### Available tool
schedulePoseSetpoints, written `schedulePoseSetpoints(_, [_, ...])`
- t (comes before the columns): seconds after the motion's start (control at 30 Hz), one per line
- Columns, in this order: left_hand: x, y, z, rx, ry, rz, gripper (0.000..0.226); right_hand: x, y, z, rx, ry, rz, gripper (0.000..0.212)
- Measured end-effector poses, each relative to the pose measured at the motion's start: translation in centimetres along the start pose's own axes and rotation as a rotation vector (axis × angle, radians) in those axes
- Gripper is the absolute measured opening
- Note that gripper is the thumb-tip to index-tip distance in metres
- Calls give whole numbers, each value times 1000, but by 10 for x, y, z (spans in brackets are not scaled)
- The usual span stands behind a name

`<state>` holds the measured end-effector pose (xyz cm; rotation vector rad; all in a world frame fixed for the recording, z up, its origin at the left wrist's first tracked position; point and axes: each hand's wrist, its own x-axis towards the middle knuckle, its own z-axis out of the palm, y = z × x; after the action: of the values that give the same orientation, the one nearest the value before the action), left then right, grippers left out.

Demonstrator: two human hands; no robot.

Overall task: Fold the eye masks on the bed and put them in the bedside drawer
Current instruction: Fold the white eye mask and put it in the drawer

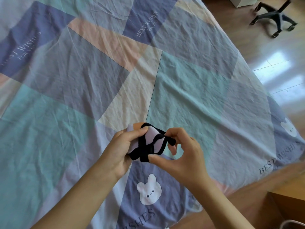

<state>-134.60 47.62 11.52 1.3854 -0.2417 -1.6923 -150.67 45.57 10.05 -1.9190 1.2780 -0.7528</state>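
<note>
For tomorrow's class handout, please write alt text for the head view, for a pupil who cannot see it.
Two bare hands hold a folded lilac eye mask above a patchwork bed sheet: the left hand grips the mask, the right hand pinches its black strap. A chair base stands on the floor.

Both bare forearms reach forward, hands meeting mid-air. Left hand point(121, 149) fingers curled, thumb pressed on top, gripping. Right hand point(183, 152) pinching between thumb and curled fingertips.
</note>
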Motion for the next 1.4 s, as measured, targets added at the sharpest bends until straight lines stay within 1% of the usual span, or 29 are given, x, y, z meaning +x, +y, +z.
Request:
schedulePoseSetpoints(0.07, [2,2,-1,-30,-28,-15,19,3,4,-2,51,5,-43,44])
schedulePoseSetpoints(0.13, [6,5,-3,-107,-13,-12,14,3,7,-3,123,-55,-165,44])
schedulePoseSetpoints(0.2, [6,10,-3,-163,-19,-16,10,-2,10,-2,69,-111,-317,46])
schedulePoseSetpoints(0.23, [5,12,-3,-179,-53,-32,11,-4,12,-3,28,-122,-353,44])
schedulePoseSetpoints(0.27, [2,14,-2,-186,-103,-67,14,-5,16,-4,2,-132,-339,40])
schedulePoseSetpoints(0.33, [-5,15,1,-104,-232,-143,21,-4,21,-10,24,-151,-207,32])
schedulePoseSetpoints(0.4, [-10,14,1,98,-294,-138,25,-2,21,-14,100,-161,-60,32])
schedulePoseSetpoints(0.47, [-12,13,0,276,-277,-82,24,-1,15,-16,315,-202,122,37])
schedulePoseSetpoints(0.53, [-13,12,-2,403,-245,-8,23,0,8,-18,550,-241,290,37])
schedulePoseSetpoints(0.6, [-13,11,-2,462,-230,52,26,3,3,-20,614,-277,375,35])
schedulePoseSetpoints(0.67, [-14,10,-1,474,-209,111,26,8,-2,-20,698,-228,476,27])
schedulePoseSetpoints(0.73, [-12,8,-1,473,-164,153,24,11,-2,-18,742,-129,528,20])
schedulePoseSetpoints(0.8, [-9,7,-3,446,-120,167,23,10,0,-16,731,-103,494,8])
schedulePoseSetpoints(0.83, [-7,5,-4,433,-97,174,24,9,1,-15,747,-124,472,13])
schedulePoseSetpoints(0.93, [-2,3,-2,383,8,197,27,8,-2,-13,825,-190,368,39])
schedulePoseSetpoints(0.97, [-1,4,-1,349,43,201,24,8,-4,-13,793,-184,291,44])
schedulePoseSetpoints(1.03, [0,10,2,275,103,207,16,9,-10,-14,619,-153,142,48])
schedulePoseSetpoints(1.07, [-1,14,4,251,128,216,15,11,-14,-14,542,-144,92,49])
schedulePoseSetpoints(1.13, [-5,25,6,220,165,246,17,15,-24,-16,479,-155,3,48])
schedulePoseSetpoints(1.27, [-22,47,8,186,120,269,23,27,-49,-15,502,-205,-76,38])
schedulePoseSetpoints(1.33, [-33,59,5,219,122,300,26,34,-62,-14,482,-181,-126,36])
schedulePoseSetpoints(1.4, [-45,74,-2,309,143,376,28,43,-78,-16,455,-171,-184,37])
